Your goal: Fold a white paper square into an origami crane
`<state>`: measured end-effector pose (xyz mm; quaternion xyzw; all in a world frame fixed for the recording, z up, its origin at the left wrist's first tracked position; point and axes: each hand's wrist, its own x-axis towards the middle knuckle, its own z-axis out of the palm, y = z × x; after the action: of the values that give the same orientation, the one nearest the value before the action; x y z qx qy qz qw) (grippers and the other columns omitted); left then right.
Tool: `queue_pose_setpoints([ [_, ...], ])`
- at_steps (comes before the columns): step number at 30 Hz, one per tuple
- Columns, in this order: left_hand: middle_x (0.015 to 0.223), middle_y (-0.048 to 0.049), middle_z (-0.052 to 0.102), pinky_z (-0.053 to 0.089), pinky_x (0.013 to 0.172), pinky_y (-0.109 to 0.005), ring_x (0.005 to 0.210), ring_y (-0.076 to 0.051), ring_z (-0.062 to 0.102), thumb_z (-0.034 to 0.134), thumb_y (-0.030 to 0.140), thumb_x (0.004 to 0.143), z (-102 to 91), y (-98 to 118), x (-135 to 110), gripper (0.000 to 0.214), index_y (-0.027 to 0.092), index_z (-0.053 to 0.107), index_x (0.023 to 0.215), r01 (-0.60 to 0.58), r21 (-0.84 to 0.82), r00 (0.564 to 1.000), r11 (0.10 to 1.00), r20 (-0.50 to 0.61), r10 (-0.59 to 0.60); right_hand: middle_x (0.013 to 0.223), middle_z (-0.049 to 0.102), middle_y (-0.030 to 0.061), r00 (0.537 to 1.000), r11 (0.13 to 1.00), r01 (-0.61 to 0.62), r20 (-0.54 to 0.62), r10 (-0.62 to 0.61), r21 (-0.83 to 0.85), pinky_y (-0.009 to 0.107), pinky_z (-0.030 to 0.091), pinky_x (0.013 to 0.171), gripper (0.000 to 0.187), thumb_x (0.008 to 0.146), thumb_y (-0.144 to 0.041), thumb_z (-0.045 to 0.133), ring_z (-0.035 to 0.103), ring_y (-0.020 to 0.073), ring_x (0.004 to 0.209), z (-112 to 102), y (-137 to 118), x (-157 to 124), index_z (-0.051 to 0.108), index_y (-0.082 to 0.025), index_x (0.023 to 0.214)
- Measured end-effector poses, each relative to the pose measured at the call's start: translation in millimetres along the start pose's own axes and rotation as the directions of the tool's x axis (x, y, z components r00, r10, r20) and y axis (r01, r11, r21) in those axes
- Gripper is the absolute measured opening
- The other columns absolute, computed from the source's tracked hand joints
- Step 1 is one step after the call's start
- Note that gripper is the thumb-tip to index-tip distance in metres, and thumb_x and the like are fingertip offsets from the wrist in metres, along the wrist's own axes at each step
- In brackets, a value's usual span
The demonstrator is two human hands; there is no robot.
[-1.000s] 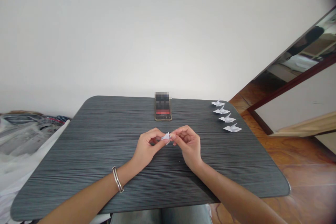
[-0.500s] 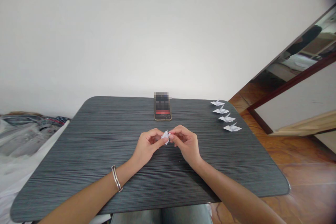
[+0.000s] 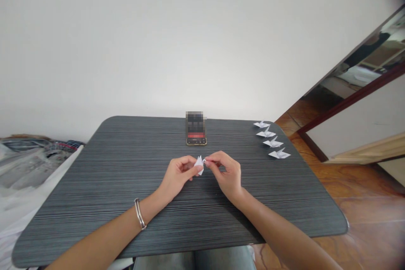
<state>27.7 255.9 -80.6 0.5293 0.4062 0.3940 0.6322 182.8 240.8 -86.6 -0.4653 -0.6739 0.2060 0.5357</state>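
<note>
Between my two hands, over the middle of the table, is a small white folded paper crane (image 3: 198, 164). My left hand (image 3: 180, 173) pinches its body between thumb and fingers. At its right side a thin curved strip of the paper runs into the fingertips of my right hand (image 3: 226, 173), which are closed on it. Several finished-looking white paper cranes (image 3: 273, 143) with spread wings stand in a row at the table's right edge.
A phone (image 3: 196, 140) with a blurred screen leans upright at the back of the dark striped table (image 3: 133, 143). Clothes and clear plastic (image 3: 28, 168) lie to the left. A white wall rises behind; wooden floor (image 3: 367, 202) shows at right.
My right hand has shifted slightly to the right, and a curved strip of the crane now shows between the hands. My left hand has barely moved.
</note>
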Motion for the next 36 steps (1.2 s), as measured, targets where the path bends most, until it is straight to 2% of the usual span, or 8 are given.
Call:
queue_pose_setpoints([
  [7,0.054,0.0007,0.058,0.038,0.045,-0.017,0.049,-0.008,0.048,0.069,0.035,0.067,1.0,1.7,-0.1,0.024,0.012,0.061,0.065,0.001,0.014,1.000,1.000,-0.006,-0.001,0.068,0.062,0.0019,0.999,0.999,0.038,0.013,-0.038,-0.017,0.025,0.046,0.051,0.010,0.081,-0.018,0.055,0.057,0.0137,0.060,-0.1,-1.2,0.3,0.063,-0.020,0.075],
  [11,0.053,0.0009,0.057,0.038,0.045,-0.018,0.049,-0.008,0.048,0.068,0.036,0.066,0.5,0.9,0.5,0.025,0.012,0.061,0.064,-0.007,0.022,1.000,1.000,-0.005,0.007,0.066,0.060,0.0015,0.998,0.994,-0.068,0.022,0.066,0.080,0.024,0.045,0.050,0.009,0.080,-0.019,0.056,0.056,0.0130,0.058,2.4,-1.4,-1.3,0.062,-0.020,0.072],
  [15,0.055,0.0005,0.058,0.037,0.046,-0.018,0.050,-0.008,0.048,0.067,0.036,0.068,-0.6,-1.0,0.9,0.024,0.012,0.061,0.065,-0.006,0.037,1.000,0.999,-0.002,0.006,0.062,0.058,0.0000,0.977,0.945,-0.214,0.060,0.205,0.248,0.021,0.042,0.045,0.010,0.079,-0.021,0.058,0.055,0.0118,0.056,5.6,0.5,-3.5,0.061,-0.019,0.070],
  [20,0.055,0.0006,0.058,0.037,0.047,-0.018,0.051,-0.008,0.047,0.067,0.033,0.069,-1.5,-2.0,0.7,0.022,0.012,0.061,0.065,0.001,0.040,1.000,0.999,0.003,-0.001,0.060,0.056,-0.0008,0.958,0.903,-0.286,0.086,0.274,0.321,0.020,0.038,0.044,0.011,0.078,-0.021,0.059,0.052,0.0102,0.053,7.1,-0.2,-3.2,0.061,-0.018,0.067],
  [24,0.055,0.0002,0.058,0.037,0.047,-0.019,0.051,-0.008,0.048,0.066,0.033,0.069,-1.6,-1.4,0.7,0.022,0.012,0.061,0.067,0.013,0.046,1.000,0.999,-0.010,-0.013,0.058,0.056,-0.0016,0.928,0.846,-0.373,0.150,0.341,0.382,0.019,0.037,0.041,0.012,0.077,-0.024,0.059,0.052,0.0097,0.051,7.0,-1.0,-1.1,0.061,-0.018,0.068],
  [28,0.055,0.0007,0.058,0.037,0.047,-0.018,0.051,-0.008,0.048,0.066,0.033,0.069,-1.9,-1.0,0.8,0.021,0.012,0.061,0.067,0.021,0.042,1.000,0.999,-0.011,-0.021,0.060,0.058,-0.0008,0.912,0.816,-0.410,0.171,0.373,0.408,0.019,0.037,0.041,0.011,0.076,-0.028,0.060,0.055,0.0113,0.054,6.5,0.6,-0.4,0.062,-0.018,0.072],
  [36,0.056,0.0012,0.057,0.036,0.048,-0.019,0.050,-0.008,0.046,0.065,0.033,0.069,-2.3,-2.3,1.3,0.022,0.012,0.060,0.065,0.014,0.075,1.000,0.997,0.001,-0.014,0.057,0.055,-0.0024,0.903,0.834,-0.429,0.192,0.385,0.347,0.019,0.037,0.043,0.009,0.074,-0.026,0.062,0.052,0.0097,0.051,6.3,1.8,0.6,0.062,-0.017,0.071],
])
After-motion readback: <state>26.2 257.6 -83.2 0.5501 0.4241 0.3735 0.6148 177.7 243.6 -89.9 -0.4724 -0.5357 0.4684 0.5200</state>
